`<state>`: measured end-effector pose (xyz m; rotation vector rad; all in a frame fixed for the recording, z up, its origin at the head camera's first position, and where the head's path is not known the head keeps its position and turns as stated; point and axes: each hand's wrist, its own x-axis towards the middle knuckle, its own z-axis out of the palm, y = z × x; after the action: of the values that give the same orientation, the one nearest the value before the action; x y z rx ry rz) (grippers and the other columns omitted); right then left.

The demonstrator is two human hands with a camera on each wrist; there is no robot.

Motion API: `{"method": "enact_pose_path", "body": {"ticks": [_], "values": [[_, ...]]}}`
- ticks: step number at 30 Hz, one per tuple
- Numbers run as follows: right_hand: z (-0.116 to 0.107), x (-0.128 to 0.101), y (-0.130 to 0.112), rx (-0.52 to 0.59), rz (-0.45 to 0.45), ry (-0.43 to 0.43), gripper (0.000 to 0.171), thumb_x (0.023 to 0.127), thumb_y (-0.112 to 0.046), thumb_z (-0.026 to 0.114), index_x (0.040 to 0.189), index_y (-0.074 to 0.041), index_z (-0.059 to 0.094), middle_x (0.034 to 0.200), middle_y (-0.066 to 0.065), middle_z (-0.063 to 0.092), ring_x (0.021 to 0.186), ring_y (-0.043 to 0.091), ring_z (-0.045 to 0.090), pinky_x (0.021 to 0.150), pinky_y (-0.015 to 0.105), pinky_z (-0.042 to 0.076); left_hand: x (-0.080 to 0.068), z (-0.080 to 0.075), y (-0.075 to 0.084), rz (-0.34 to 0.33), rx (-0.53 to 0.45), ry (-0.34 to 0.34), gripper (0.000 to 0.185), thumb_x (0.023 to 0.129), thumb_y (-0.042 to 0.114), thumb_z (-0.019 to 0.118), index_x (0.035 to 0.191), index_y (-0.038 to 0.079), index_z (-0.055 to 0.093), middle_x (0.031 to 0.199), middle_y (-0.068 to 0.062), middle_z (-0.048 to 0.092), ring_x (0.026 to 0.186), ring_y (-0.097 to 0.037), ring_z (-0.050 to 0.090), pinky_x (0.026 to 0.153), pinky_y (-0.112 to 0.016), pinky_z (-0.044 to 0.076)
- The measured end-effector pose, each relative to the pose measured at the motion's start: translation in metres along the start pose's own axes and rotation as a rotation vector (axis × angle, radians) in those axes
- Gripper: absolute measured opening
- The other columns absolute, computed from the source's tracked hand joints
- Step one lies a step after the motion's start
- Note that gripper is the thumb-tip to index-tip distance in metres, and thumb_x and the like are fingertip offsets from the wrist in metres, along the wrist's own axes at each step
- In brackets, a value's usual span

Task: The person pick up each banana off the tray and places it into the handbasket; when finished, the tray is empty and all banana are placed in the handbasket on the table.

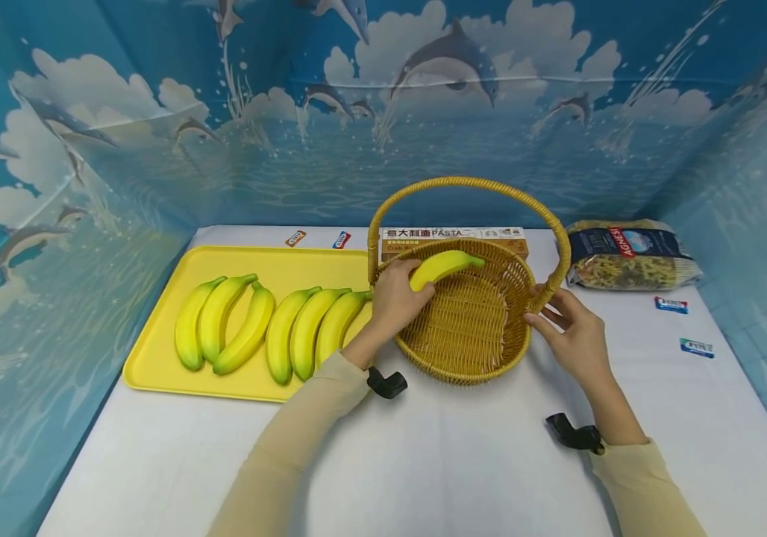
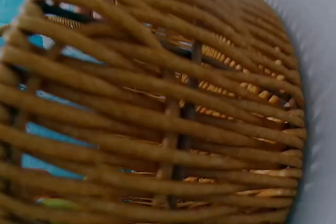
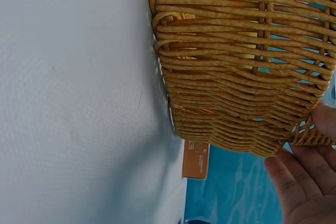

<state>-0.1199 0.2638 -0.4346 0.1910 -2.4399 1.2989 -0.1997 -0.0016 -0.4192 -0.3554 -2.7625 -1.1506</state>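
Observation:
My left hand (image 1: 397,294) grips a yellow banana (image 1: 449,264) over the left rim of a round wicker basket (image 1: 464,328) with a tall arched handle. The banana's stem end points right across the basket's opening. With thumb and fingers, my right hand (image 1: 578,335) holds the basket's right rim, where the handle (image 1: 561,253) meets it. In the right wrist view, the fingers of that hand (image 3: 310,182) lie against the woven rim. Basket weave (image 2: 157,103) fills the left wrist view and hides the left hand there. Inside, the basket's woven bottom shows.
Left of the basket lies a yellow tray (image 1: 289,261) with several bananas (image 1: 312,332), one partly behind my left arm. A pasta box (image 1: 454,235) stands behind the basket. A bagged pasta pack (image 1: 632,257) lies at the back right; small wrapped candies (image 1: 671,304) are scattered about.

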Motion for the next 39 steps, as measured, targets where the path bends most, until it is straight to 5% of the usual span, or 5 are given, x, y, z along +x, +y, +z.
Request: {"method": "enact_pose_path", "body": {"ticks": [14,22,27,35,39], "values": [[0.001,-0.002,-0.003,0.011,0.000,-0.002,0.048,0.083,0.001,0.074,0.129,-0.001,0.059,0.124,0.016,0.064,0.119,-0.005,0.055,0.093,0.017,0.048,0.011,0.014,-0.002,-0.147,0.044,-0.027,0.038,0.091,0.017,0.067,0.127,0.006,0.064,0.123,-0.013,0.065,0.108,-0.030,0.064,0.083,-0.042,0.055],[0.002,-0.001,0.000,0.015,-0.020,0.009,0.050,0.080,0.005,0.074,0.128,0.000,0.060,0.125,0.017,0.064,0.121,0.009,0.060,0.091,0.011,0.047,0.012,0.016,-0.002,-0.116,0.011,0.024,0.039,0.090,0.017,0.069,0.127,0.004,0.064,0.127,-0.015,0.063,0.118,-0.033,0.059,0.093,-0.046,0.052],[0.003,0.000,0.002,0.007,-0.011,0.014,0.051,0.080,0.005,0.074,0.129,-0.001,0.059,0.124,0.017,0.065,0.122,0.009,0.059,0.091,0.012,0.048,0.012,0.013,-0.002,-0.010,-0.050,0.068,0.044,0.089,0.018,0.071,0.130,0.006,0.062,0.133,-0.014,0.061,0.129,-0.033,0.051,0.105,-0.048,0.044],[0.003,0.000,0.000,0.009,-0.010,0.014,0.052,0.080,0.005,0.074,0.129,-0.001,0.059,0.124,0.017,0.065,0.120,-0.001,0.057,0.090,0.011,0.047,-0.032,-0.031,0.005,0.207,-0.228,0.080,0.047,0.088,0.020,0.071,0.132,0.008,0.061,0.130,-0.012,0.062,0.125,-0.029,0.055,0.105,-0.049,0.043],[0.002,0.000,0.000,0.010,-0.010,0.013,0.052,0.080,0.004,0.074,0.130,-0.002,0.059,0.123,0.018,0.065,0.118,-0.010,0.053,0.089,0.009,0.046,-0.056,-0.070,-0.017,0.219,-0.283,0.170,0.047,0.086,0.016,0.073,0.130,0.005,0.062,0.127,-0.015,0.063,0.116,-0.030,0.059,0.097,-0.045,0.049]]}}
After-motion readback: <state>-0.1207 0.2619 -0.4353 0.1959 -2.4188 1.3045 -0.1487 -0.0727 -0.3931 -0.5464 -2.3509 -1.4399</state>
